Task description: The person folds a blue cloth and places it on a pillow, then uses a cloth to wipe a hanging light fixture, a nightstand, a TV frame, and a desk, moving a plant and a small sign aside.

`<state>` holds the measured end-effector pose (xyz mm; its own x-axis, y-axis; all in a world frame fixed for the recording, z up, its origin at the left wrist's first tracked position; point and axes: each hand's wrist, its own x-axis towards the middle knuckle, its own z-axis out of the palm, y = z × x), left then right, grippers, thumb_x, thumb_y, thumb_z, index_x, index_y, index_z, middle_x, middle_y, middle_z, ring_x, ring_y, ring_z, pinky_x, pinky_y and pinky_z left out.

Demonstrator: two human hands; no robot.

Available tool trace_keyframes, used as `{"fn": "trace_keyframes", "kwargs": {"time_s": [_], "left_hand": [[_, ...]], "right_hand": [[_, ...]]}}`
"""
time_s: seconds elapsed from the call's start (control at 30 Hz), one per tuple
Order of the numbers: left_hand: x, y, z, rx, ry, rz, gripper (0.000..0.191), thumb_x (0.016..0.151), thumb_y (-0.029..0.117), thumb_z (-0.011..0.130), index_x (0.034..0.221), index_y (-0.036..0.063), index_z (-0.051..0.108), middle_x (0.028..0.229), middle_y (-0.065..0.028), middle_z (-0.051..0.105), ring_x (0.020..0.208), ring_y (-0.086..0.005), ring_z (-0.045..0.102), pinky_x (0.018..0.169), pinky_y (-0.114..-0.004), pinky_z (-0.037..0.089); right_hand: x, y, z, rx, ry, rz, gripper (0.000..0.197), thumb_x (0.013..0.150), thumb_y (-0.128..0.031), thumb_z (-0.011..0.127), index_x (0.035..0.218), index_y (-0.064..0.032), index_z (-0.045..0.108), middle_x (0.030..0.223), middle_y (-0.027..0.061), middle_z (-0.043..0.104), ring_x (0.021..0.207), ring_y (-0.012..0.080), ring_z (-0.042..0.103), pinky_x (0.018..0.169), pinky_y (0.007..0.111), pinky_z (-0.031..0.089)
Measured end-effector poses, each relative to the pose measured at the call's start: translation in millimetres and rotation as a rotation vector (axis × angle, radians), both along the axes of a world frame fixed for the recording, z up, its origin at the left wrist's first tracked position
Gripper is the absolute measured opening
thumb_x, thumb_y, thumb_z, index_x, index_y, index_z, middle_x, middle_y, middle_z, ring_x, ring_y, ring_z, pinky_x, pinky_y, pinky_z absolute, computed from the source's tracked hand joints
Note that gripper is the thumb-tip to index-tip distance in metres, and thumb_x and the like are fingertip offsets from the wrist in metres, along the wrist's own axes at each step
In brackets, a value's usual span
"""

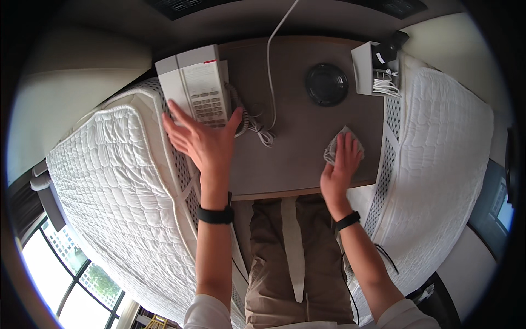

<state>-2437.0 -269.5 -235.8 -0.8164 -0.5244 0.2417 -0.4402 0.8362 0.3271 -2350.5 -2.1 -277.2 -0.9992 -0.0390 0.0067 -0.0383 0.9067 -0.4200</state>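
Observation:
A white desk telephone with a keypad sits at the left of a brown-grey nightstand top. Over its near end spreads my left hand, thumb to the right and fingers to the left. The fingers are apart; whether they touch the phone's sides is unclear. At the right, my right hand presses a folded grey cloth onto the nightstand surface. Beyond it lies a dark round dish. A coiled handset cord and a bundled cable lie beside the phone.
A box holding white cables and a black object stands at the back right corner. A white cable runs down from the wall. Quilted white mattresses flank the nightstand, the other mattress being on the right.

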Motion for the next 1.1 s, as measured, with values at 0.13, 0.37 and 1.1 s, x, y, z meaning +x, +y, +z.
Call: {"fn": "trace_keyframes", "kwargs": {"time_s": [0.13, 0.37, 1.1], "left_hand": [[-11.8, -18.4, -1.7, 0.163, -0.111, -0.018, 0.136, 0.062, 0.046, 0.089, 0.162, 0.011, 0.003, 0.136, -0.035, 0.035, 0.126, -0.0517, 0.038, 0.109, -0.06, 0.032], [24.3, -69.2, 25.8, 1.29, 0.074, -0.1, 0.106, 0.071, 0.032, 0.077, 0.159, 0.0056, 0.023, 0.133, -0.0224, 0.046, 0.123, -0.0358, 0.048, 0.108, -0.045, 0.04], [409.1, -92.1, 101.4, 1.937, 0.053, 1.116, 0.049, 0.074, 0.026, 0.071, 0.113, -0.0014, 0.061, 0.092, -0.0083, 0.063, 0.078, -0.0215, 0.062, 0.069, -0.034, 0.053]], "right_hand": [[36.7, -48.1, 8.8, -0.185, -0.187, 0.524, 0.077, 0.079, 0.006, 0.06, 0.151, -0.0144, 0.045, 0.162, 0.0086, 0.037, 0.148, 0.0344, 0.034, 0.12, 0.056, 0.026], [0.9, -60.1, 1.3, -0.083, -0.135, 0.433, 0.074, 0.082, 0.003, 0.059, 0.152, -0.0168, 0.045, 0.16, 0.0058, 0.039, 0.147, 0.0315, 0.037, 0.121, 0.054, 0.026], [-199.0, -188.2, -34.8, -0.112, 0.389, 0.336, 0.06, 0.083, -0.002, 0.063, 0.142, -0.0131, 0.054, 0.153, 0.0079, 0.049, 0.143, 0.0347, 0.041, 0.119, 0.053, 0.029]]}}
